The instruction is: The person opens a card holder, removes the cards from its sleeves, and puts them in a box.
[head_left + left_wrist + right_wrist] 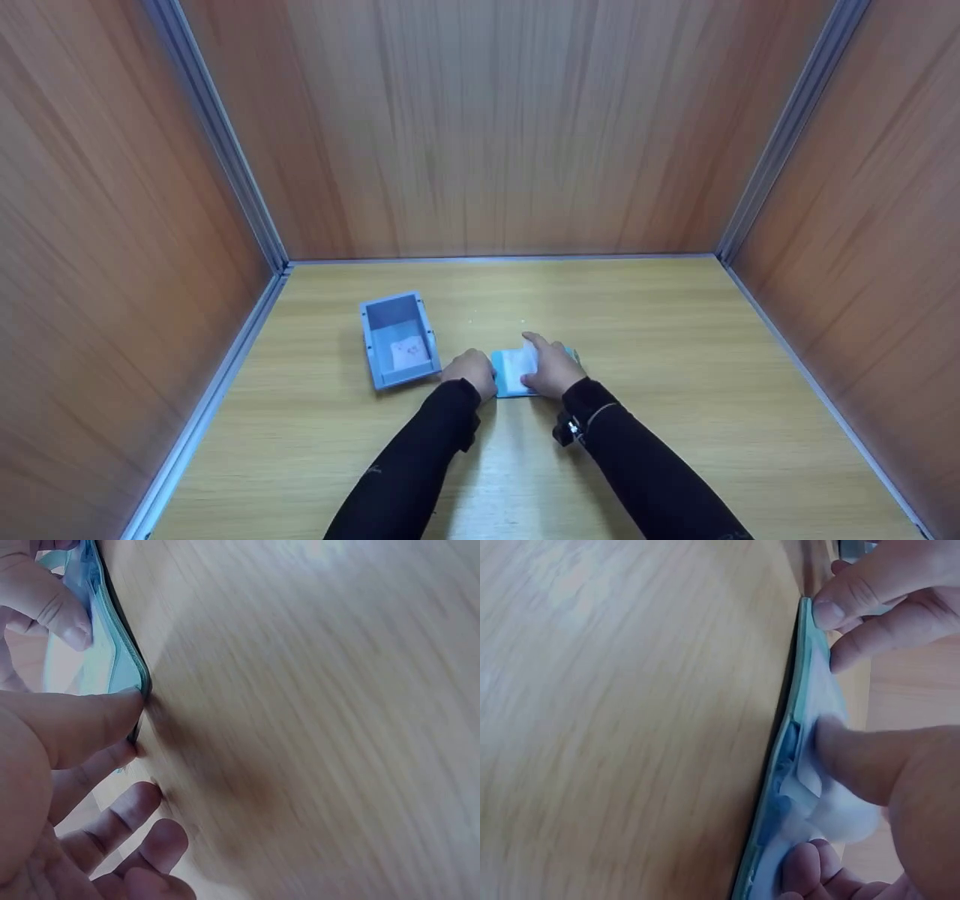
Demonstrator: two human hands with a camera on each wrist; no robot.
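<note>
— Head view first: where are your hands?
— Both of yours are on the pouch [514, 370], a flat blue-and-white thing lying near the middle of the table [675, 420], closer to its front edge than its back.
— And how does each one sit?
— Your left hand [471, 371] is at the pouch's left edge, thumb tip pinching that edge; the left wrist view shows it. Your right hand [553, 367] lies on top, thumb pressing down on the white face, fingers curled at the far edge.
— Anything else close by?
— A blue bin [399, 340] stands just left of your left hand, nearer the table's left edge, with a pale item [409, 352] inside; you can't tell what it is
</note>
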